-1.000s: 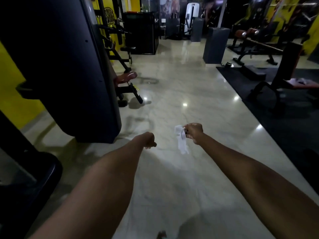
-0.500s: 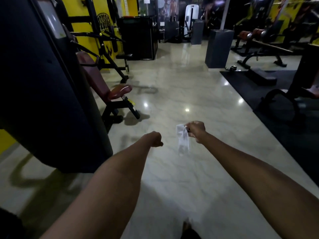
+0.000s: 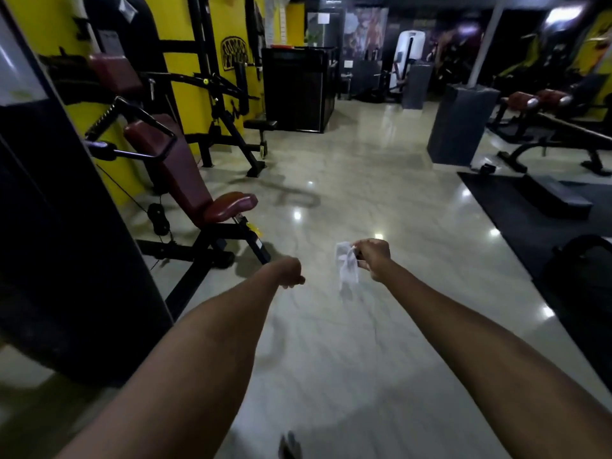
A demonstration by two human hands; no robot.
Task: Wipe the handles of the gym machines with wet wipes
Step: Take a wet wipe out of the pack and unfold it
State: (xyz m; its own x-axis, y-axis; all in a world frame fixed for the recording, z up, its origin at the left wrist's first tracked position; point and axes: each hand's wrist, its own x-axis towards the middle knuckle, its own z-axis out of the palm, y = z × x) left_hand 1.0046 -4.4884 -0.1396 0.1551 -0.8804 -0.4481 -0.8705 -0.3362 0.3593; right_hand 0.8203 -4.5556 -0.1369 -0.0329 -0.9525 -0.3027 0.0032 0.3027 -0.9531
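My right hand [image 3: 372, 258] is held out over the pale floor, pinching a crumpled white wet wipe [image 3: 347, 266] that hangs down from its fingers. My left hand [image 3: 291, 273] is a closed fist with nothing in it, a little lower and to the left. A seated gym machine with a maroon seat [image 3: 231, 205] and back pad stands at the left. Its black handle bar [image 3: 132, 107] juts out above the back pad, well ahead of both hands.
A tall dark machine housing [image 3: 66, 243] fills the left edge. A black cabinet [image 3: 296, 89] and a grey pillar base [image 3: 458, 124] stand farther back. Benches [image 3: 559, 134] and a black mat [image 3: 530, 207] lie to the right. The glossy floor [image 3: 347, 193] runs down the middle.
The view has advanced and turned left, bringing the maroon-seated machine and its handle into sight. Both hands keep the same pose, the wipe still hanging from my right hand.
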